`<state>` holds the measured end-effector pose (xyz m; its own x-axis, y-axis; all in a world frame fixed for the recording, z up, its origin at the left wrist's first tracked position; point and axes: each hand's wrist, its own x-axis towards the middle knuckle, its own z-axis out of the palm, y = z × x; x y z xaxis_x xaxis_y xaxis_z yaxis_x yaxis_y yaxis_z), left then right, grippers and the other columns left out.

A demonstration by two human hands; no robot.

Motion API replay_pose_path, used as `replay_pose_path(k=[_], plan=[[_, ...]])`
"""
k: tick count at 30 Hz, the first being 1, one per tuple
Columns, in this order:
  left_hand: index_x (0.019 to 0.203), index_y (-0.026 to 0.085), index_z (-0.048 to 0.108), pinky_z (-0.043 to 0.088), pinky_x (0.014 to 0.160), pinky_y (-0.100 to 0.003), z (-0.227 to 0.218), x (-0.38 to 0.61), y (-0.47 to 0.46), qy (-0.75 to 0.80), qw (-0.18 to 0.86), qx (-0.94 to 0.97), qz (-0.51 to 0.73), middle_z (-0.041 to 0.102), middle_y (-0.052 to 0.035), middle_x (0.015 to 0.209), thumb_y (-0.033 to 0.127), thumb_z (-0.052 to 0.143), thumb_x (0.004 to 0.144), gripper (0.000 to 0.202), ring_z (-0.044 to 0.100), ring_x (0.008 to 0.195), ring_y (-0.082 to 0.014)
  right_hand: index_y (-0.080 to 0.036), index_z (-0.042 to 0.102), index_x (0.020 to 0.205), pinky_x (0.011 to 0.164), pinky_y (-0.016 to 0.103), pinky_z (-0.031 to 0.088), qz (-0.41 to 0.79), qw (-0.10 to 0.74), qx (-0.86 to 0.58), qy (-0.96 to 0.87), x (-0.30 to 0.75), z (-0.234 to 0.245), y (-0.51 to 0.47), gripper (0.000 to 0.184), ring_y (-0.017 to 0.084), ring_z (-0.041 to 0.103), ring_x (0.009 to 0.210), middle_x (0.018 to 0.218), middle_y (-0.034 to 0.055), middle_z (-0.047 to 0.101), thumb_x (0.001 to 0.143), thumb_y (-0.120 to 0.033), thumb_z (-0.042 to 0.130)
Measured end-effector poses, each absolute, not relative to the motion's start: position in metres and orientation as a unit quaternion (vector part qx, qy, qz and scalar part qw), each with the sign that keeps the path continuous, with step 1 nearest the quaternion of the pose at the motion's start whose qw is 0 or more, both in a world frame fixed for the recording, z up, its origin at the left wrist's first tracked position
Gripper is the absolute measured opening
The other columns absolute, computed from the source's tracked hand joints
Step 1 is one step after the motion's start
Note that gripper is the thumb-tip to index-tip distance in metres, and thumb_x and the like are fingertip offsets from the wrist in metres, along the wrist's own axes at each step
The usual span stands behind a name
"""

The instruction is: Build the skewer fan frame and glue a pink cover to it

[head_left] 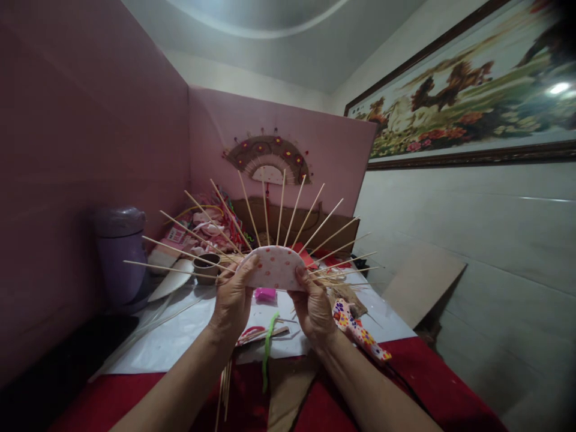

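Observation:
A fan frame (272,268) is held up over the table in both my hands. Its base is a pale pink half-round piece with red dots, and several thin wooden sticks (281,207) spread out from its curved edge. My left hand (234,294) is closed on the left end of the base, thumb on the front face. The right end sits in the grip of my right hand (314,303), thumb also in front. The fingers behind the base are hidden. On the pink wall beyond hangs a finished-looking fan (270,157) with brown cloth and small flowers.
Below lie a green strip (269,348), a pink packet (265,295) and a flower-patterned cloth piece (360,333). A cup (207,268) and a white plate (171,280) stand left, near a purple bin (121,258). Materials are piled at the back.

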<state>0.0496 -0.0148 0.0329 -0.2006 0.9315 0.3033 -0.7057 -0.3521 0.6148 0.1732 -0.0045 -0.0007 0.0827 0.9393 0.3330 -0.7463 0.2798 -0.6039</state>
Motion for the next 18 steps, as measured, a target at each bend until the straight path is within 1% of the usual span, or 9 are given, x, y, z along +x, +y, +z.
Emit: replay_pose_path(k=[4, 11, 18], plan=[[0.070, 0.013, 0.068, 0.046, 0.055, -0.019, 0.0322, 0.0492, -0.0153, 0.172, 0.546, 0.321, 0.755, 0.065, 0.0010, 0.064, 0.018, 0.072, 0.062, 0.011, 0.056, 0.056, -0.0076, -0.019, 0.068, 0.082, 0.064, 0.028, 0.051, 0.586, 0.722, -0.144, -0.338, 0.1735, -0.0015, -0.0036, 0.015, 0.014, 0.062, 0.066, 0.075, -0.0008, 0.070, 0.067, -0.020, 0.070], [0.070, 0.013, 0.068, 0.046, 0.055, -0.019, 0.0330, 0.0497, -0.0149, 0.171, 0.548, 0.318, 0.755, 0.065, 0.0008, 0.064, 0.018, 0.072, 0.061, 0.012, 0.057, 0.055, -0.0081, -0.019, 0.067, 0.089, 0.064, 0.028, 0.052, 0.580, 0.721, -0.152, -0.346, 0.1731, -0.0019, -0.0020, 0.022, 0.013, 0.061, 0.062, 0.075, -0.0013, 0.070, 0.067, -0.021, 0.069], [0.069, 0.012, 0.068, 0.046, 0.054, -0.019, 0.0344, 0.0491, -0.0159, 0.174, 0.548, 0.311, 0.757, 0.065, -0.0001, 0.064, 0.018, 0.074, 0.059, 0.013, 0.057, 0.055, -0.0088, -0.018, 0.067, 0.090, 0.065, 0.030, 0.052, 0.577, 0.720, -0.161, -0.349, 0.1736, -0.0025, -0.0017, 0.024, 0.016, 0.063, 0.070, 0.074, 0.0005, 0.070, 0.067, -0.024, 0.069]])
